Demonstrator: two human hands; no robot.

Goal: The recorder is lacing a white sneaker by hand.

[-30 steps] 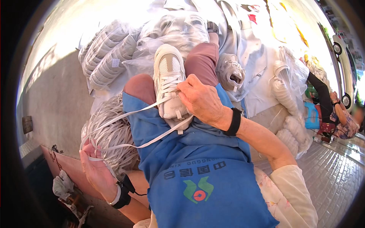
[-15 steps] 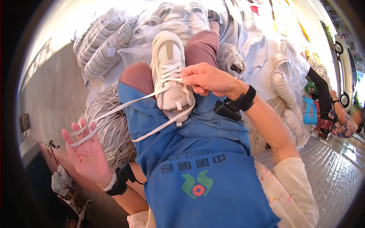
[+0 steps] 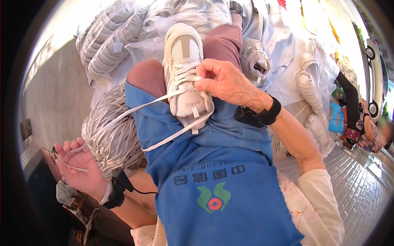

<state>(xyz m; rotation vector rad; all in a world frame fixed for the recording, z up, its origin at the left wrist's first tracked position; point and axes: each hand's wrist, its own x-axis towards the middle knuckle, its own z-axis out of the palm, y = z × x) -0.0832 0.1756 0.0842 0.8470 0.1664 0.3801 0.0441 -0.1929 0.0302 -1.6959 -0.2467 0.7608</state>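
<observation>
A cream sneaker with a mesh toe rests between my knees, its toe pointing away and its tongue toward me. Flat white laces cross its upper part. My right hand pinches a lace at the right row of eyelets, with thumb and forefinger together. From the shoe a long white shoelace stretches left and down to my left hand. That hand is palm up, its fingers curled with the lace looped round them. The other lace end lies slack across the blue apron on my lap.
A thick bundle of loose laces lies by my left knee. Plastic-wrapped stacks of shoe parts lie beyond it. Another sneaker sits right of my knee. At far right are a person, a blue stool and a white car.
My left hand has drawn left and slightly down, its fingers curling more, and the lace loop has slipped smaller. My right hand stays at the eyelets, its fingers bent more.
</observation>
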